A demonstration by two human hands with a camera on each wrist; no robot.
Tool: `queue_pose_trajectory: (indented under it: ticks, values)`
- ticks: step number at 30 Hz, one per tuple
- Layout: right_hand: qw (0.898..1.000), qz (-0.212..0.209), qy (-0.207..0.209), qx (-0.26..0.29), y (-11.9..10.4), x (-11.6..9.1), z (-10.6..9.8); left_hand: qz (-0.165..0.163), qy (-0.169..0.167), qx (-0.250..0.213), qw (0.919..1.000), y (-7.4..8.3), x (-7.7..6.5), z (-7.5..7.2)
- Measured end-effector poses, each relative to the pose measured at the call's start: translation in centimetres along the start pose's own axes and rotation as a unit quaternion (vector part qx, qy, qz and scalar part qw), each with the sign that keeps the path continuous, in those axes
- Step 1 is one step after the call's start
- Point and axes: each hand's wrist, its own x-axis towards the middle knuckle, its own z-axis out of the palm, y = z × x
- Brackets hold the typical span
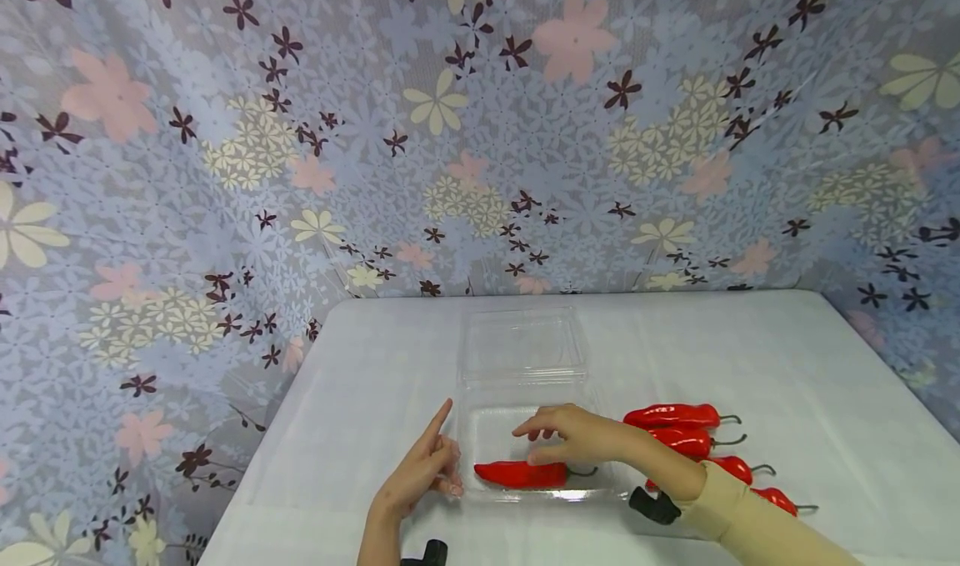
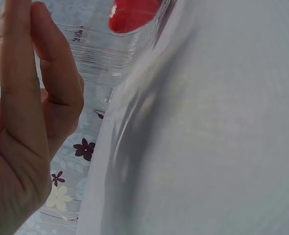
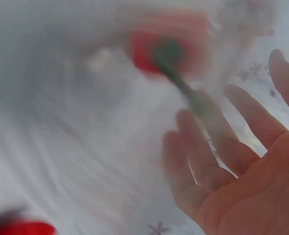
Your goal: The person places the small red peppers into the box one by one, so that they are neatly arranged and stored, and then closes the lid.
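Note:
One red pepper [image 1: 521, 474] with a green stem lies in the near half of a clear plastic clamshell box [image 1: 487, 412]. My right hand [image 1: 566, 434] is over that pepper, fingers spread and loosely bent. In the right wrist view, the blurred pepper [image 3: 183, 41] and its stem show beyond the fingers, which are not wrapped round it. My left hand [image 1: 422, 470] is at the box's left side, index finger extended and the others bent near the wall. Whether they touch the plastic is hard to tell. The pepper's tip [image 2: 132, 14] shows in the left wrist view.
Several more red peppers [image 1: 678, 416] lie in a column right of the box, partly hidden by my right forearm. The box's lid [image 1: 521, 345] is folded back toward the far edge of the white-covered table [image 1: 712, 341]. Floral cloth [image 1: 480, 174] hangs behind.

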Motion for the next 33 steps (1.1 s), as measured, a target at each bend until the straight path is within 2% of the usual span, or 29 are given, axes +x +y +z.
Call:
queue_pose_trajectory:
  ticks: [4,8,13,19,22,25,30,33]
  values:
    - [0.999,-0.023,0.041,0.0,-0.6,-0.8,-2.6,0.001,0.001,0.0,1.0,0.0,0.0,0.0]
    - [0.995,-0.022,0.094,-0.006,-0.8,-2.2,-5.2,0.001,-0.001,-0.001,1.0,0.0,-0.1,0.0]
    - [0.988,0.009,0.154,-0.007,0.2,-4.3,-7.6,0.0,0.001,-0.004,1.0,0.1,-0.2,0.0]
    - [0.975,0.061,0.213,-0.03,2.9,-7.3,-9.0,0.003,-0.004,0.0,1.0,0.2,-0.2,0.1]
    - [0.971,0.095,0.213,-0.047,4.4,-8.7,-9.2,0.004,-0.004,0.003,1.0,0.2,-0.1,0.1]
    - [0.971,0.135,0.194,-0.045,5.7,-10.0,-9.2,0.003,-0.002,0.006,1.0,0.1,-0.1,0.1]
    - [0.967,0.193,0.167,-0.012,7.8,-11.8,-8.2,0.004,-0.001,0.008,1.0,-0.1,-0.1,0.0]
    - [0.966,0.208,0.156,0.013,9.0,-12.5,-7.6,0.006,-0.002,0.008,1.0,-0.3,0.0,-0.1]
